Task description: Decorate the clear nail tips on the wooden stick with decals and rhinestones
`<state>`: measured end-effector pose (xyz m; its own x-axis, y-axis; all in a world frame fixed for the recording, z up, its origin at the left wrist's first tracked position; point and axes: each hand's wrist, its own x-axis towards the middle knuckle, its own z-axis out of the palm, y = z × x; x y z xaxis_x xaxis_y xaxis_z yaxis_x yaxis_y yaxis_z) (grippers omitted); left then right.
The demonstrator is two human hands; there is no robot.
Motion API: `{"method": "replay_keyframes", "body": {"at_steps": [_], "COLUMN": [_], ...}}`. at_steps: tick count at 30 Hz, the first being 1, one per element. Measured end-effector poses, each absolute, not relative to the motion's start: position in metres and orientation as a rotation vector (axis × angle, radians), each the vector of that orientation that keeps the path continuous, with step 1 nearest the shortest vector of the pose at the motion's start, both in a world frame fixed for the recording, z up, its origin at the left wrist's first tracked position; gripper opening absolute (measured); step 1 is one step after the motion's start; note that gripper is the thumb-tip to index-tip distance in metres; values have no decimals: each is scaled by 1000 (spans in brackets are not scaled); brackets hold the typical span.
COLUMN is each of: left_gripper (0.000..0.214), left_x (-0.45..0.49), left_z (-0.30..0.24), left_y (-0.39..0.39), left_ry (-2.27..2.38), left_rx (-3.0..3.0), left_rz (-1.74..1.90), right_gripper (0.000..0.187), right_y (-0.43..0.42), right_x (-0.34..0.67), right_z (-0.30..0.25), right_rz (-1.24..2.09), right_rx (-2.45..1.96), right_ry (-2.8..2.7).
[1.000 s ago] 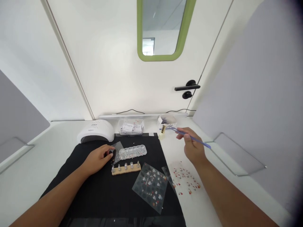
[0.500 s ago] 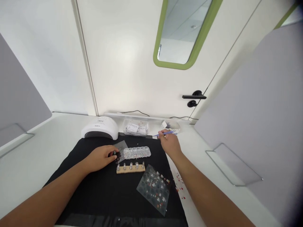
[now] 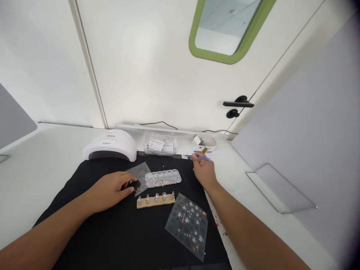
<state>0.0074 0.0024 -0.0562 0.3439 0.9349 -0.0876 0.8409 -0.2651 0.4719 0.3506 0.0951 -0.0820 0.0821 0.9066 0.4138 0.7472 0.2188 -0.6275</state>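
Note:
My left hand (image 3: 111,189) lies on the black mat (image 3: 112,232), thumb and fingers apart, at the edge of a clear sticker sheet (image 3: 142,170). Between its fingertips shows a dark patch I cannot make out. My right hand (image 3: 204,172) pinches a purple pair of tweezers (image 3: 203,158), tips pointing left over the mat's far edge. A short gold piece (image 3: 205,149) sticks up behind this hand; whether it is held I cannot tell. A clear compartment case (image 3: 163,178) with tiny decorations touches the sheet. Nearer stands a wooden strip (image 3: 155,201) carrying several clear nail tips.
Another sticker sheet (image 3: 187,227) lies at the mat's right. Behind the mat are a white nail lamp (image 3: 111,144), a clear box of packets (image 3: 160,144) and a small white box (image 3: 212,142). Red bits (image 3: 225,234) are scattered beside my right forearm. A wire stand (image 3: 281,189) is at right.
The view has shifted slightly. My right hand still grips the tweezers, and the gold piece now shows behind it. My left hand stays at the sheet, its thumb and index a little further apart.

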Motion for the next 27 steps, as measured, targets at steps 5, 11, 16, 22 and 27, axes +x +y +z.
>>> {"method": "replay_keyframes", "body": {"at_steps": [5, 11, 16, 22, 27], "left_gripper": [36, 39, 40, 39, 39], "left_x": [7, 3, 3, 2, 1], "left_z": [-57, -63, -64, -66, -66], "left_y": [3, 3, 5, 5, 4], "left_ry": [1566, 1590, 1595, 1599, 1610], "left_rx": [2164, 2153, 2165, 2156, 2154], "left_rz": [271, 280, 241, 257, 254], "right_gripper": [36, 34, 31, 36, 41], "right_y": [99, 99, 102, 102, 103], "right_x": [352, 354, 354, 352, 354], "right_z": [-85, -86, -89, -90, -93], "right_rz": [317, 365, 395, 448, 446], "right_rx": [-1560, -1562, -1547, -1499, -1459], "right_ry": [-1657, -1615, -1563, -1532, -1528]}}
